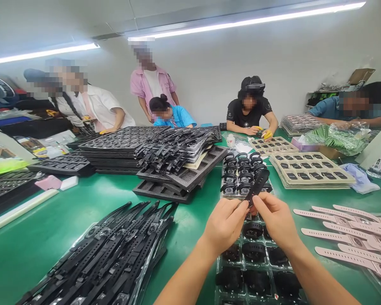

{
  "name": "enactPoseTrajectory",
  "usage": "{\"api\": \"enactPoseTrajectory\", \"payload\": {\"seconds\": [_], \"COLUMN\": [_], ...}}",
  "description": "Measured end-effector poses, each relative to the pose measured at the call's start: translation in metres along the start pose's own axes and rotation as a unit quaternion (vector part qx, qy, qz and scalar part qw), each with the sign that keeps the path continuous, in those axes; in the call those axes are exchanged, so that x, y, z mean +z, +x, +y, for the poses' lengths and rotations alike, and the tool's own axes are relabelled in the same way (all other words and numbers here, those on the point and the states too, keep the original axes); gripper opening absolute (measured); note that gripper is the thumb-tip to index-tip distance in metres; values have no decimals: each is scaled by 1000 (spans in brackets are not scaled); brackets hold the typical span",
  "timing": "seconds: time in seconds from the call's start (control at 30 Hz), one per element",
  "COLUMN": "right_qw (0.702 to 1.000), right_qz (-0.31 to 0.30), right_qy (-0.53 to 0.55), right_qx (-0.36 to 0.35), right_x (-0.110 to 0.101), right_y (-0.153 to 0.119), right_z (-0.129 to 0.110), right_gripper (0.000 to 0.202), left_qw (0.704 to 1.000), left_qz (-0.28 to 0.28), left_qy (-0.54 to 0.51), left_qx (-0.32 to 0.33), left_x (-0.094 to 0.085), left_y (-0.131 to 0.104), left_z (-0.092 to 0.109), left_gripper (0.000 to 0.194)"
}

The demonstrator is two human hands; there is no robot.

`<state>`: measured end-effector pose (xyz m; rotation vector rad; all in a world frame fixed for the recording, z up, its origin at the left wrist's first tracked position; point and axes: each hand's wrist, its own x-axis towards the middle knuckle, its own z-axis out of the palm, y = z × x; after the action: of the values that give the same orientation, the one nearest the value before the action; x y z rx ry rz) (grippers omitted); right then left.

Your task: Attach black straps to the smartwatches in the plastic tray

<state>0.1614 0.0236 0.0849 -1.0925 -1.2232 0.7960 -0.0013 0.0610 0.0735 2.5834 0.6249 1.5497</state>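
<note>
Both hands are closed on one black smartwatch, whose strap [259, 183] sticks up between them. My left hand [227, 222] grips it from the left, fingers curled in. On the other side my right hand [275, 217] pinches the strap near its base; the watch body is mostly hidden by the fingers. Below the hands lies a clear plastic tray [266, 271] with black watches in its compartments, their straps looped. Just beyond stands another tray of black looped watches [244, 176]. To the left, black watches with straps laid straight [114, 250] cover a clear tray.
Pink-strapped watches [352, 237] lie at the right. Stacked black foam trays [114, 148] rise at the back left, with loose black watches [174, 148] on top. Beige trays [311, 169] stand at the back right. Several people sit or stand across the green table [190, 228].
</note>
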Motion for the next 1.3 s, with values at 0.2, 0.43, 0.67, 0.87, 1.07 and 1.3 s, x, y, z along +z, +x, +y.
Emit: {"api": "enactPoseTrajectory", "payload": {"seconds": [0.2,0.43,0.67,0.87,1.07,1.3], "right_qw": [990,985,993,997,997,996], "right_qz": [-82,-77,-101,21,20,-19], "right_qy": [-96,-149,-59,67,69,62], "right_qx": [-61,-44,-29,16,43,55], "right_x": [1,-1,-1,-4,-7,-7], "right_y": [-3,-6,-7,-5,1,3], "right_z": [1,-6,-7,2,-1,-1], "right_gripper": [34,41,20,20,27,25], "left_qw": [913,817,815,849,858,819], "left_qz": [42,91,-45,-51,-65,-23], "left_qy": [-244,-401,-454,-411,-339,-397], "left_qx": [-324,-403,-358,-328,-381,-414], "left_x": [0,-5,-8,-11,-6,-7], "left_y": [7,15,12,13,14,16], "left_z": [8,7,11,0,0,2], "left_gripper": [14,17,22,45,24,36]}}
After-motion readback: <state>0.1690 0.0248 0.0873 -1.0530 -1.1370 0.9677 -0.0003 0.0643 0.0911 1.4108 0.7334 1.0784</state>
